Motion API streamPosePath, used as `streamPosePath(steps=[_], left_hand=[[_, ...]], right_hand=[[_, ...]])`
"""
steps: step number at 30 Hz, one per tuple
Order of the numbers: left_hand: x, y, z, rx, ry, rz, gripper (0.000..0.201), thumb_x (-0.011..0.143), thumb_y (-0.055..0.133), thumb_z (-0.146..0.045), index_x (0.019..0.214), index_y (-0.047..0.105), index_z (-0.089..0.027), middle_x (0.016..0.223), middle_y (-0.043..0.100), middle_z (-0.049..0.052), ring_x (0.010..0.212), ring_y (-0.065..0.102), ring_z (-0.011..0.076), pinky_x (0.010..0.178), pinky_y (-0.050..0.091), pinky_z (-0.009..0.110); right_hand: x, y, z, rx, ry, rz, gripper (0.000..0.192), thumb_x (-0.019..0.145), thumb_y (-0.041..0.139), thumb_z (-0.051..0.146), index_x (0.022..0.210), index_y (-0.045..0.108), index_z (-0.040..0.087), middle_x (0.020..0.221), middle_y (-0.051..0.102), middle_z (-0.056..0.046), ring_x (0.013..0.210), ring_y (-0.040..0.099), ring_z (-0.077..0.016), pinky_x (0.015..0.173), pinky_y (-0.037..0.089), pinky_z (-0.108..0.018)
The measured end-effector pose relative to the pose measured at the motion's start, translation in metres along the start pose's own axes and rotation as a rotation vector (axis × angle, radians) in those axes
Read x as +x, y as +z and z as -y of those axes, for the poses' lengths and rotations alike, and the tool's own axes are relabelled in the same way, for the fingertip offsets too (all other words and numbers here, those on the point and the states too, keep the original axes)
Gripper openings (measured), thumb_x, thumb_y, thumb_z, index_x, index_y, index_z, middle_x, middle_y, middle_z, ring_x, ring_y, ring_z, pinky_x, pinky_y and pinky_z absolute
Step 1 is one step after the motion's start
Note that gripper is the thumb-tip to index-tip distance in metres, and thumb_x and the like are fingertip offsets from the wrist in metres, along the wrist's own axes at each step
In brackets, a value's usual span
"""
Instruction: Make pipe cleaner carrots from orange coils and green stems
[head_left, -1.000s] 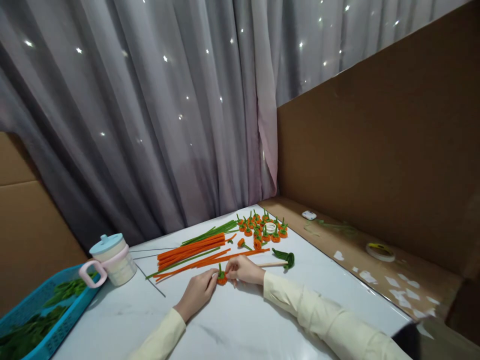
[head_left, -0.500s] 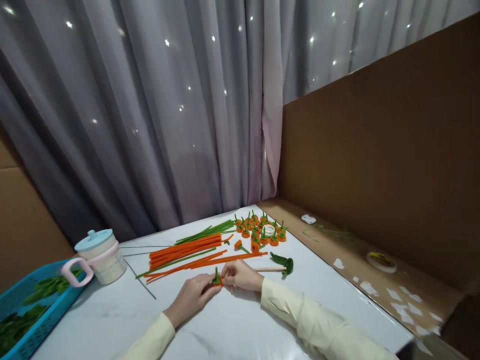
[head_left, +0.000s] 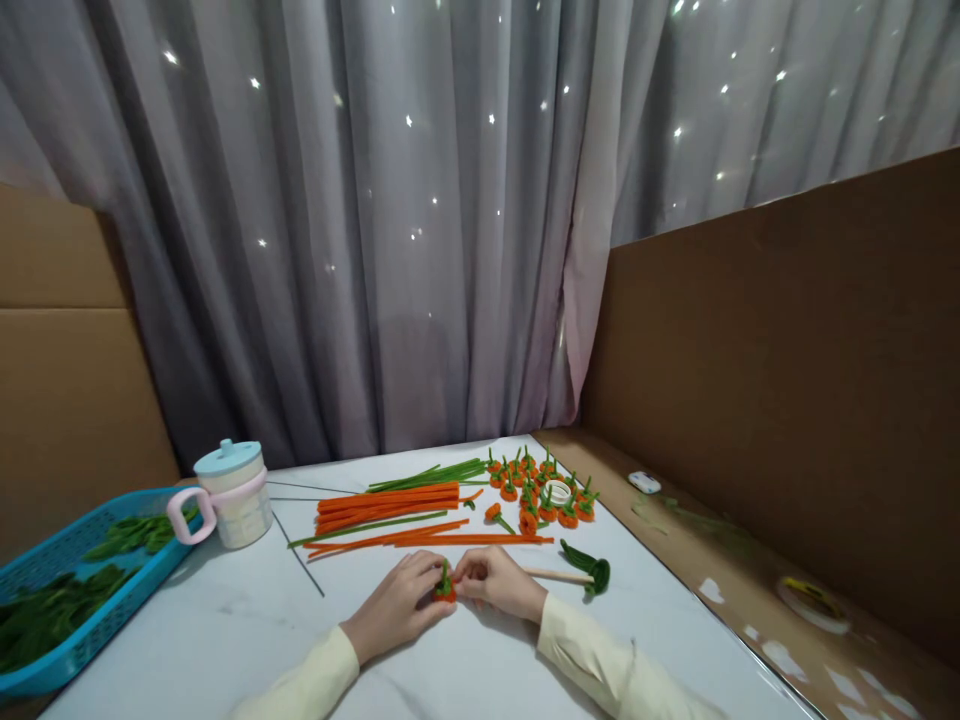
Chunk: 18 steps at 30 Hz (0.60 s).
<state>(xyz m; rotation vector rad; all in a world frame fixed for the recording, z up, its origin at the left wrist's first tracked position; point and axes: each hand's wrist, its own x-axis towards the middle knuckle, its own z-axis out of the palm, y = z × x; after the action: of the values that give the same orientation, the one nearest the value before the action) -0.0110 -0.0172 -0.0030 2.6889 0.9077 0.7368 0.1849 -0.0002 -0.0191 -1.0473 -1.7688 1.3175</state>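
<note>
A small orange pipe-cleaner pumpkin (head_left: 444,590) with an upright green stem is between my two hands, low over the table. My left hand (head_left: 401,600) grips it from the left with thumb and fingers. From the right, the fingertips of my right hand (head_left: 501,582) pinch at its edge. Behind the hands lie loose orange pipe cleaners (head_left: 480,540) and a thicker bundle of orange pipe cleaners (head_left: 386,503). A wooden stick (head_left: 559,575) reaches out beyond my right hand, beside a curled green pipe-cleaner piece (head_left: 596,570).
Several finished orange pumpkins (head_left: 529,495) stand at the back right around a white ring (head_left: 556,492). Green pipe cleaners (head_left: 431,474) lie at the back. On the left are a lidded cup (head_left: 244,510) and a blue basket (head_left: 82,640) with green pieces. Tape (head_left: 814,603) lies on cardboard at right.
The camera view has turned left and tilted up, so the table things appear shifted right and down. Both hands stay at the small pumpkin, whose orange body shows more now.
</note>
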Motion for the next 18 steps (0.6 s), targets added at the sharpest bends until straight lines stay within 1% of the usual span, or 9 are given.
streamPosePath(steps=[9, 18], left_hand=[[0.0003, -0.0012, -0.0035, -0.024, -0.060, 0.003, 0.012, 0.082, 0.058, -0.029, 0.082, 0.055, -0.017, 0.094, 0.061, 0.007, 0.087, 0.054, 0.0207, 0.079, 0.043, 0.032], [0.0013, 0.0000, -0.0039, -0.010, -0.059, 0.034, 0.013, 0.082, 0.060, -0.029, 0.086, 0.056, -0.018, 0.098, 0.061, 0.006, 0.090, 0.054, 0.0202, 0.081, 0.042, 0.031]], right_hand=[[0.0011, 0.0008, -0.0015, -0.003, 0.006, 0.008, 0.022, 0.063, 0.072, 0.033, 0.068, 0.063, 0.014, 0.049, 0.053, 0.005, 0.042, 0.046, -0.0074, 0.044, 0.033, -0.018], [-0.0013, -0.0019, -0.0002, -0.016, -0.039, 0.044, 0.018, 0.062, 0.069, 0.030, 0.070, 0.062, 0.014, 0.050, 0.053, 0.005, 0.042, 0.045, -0.0072, 0.041, 0.032, -0.017]])
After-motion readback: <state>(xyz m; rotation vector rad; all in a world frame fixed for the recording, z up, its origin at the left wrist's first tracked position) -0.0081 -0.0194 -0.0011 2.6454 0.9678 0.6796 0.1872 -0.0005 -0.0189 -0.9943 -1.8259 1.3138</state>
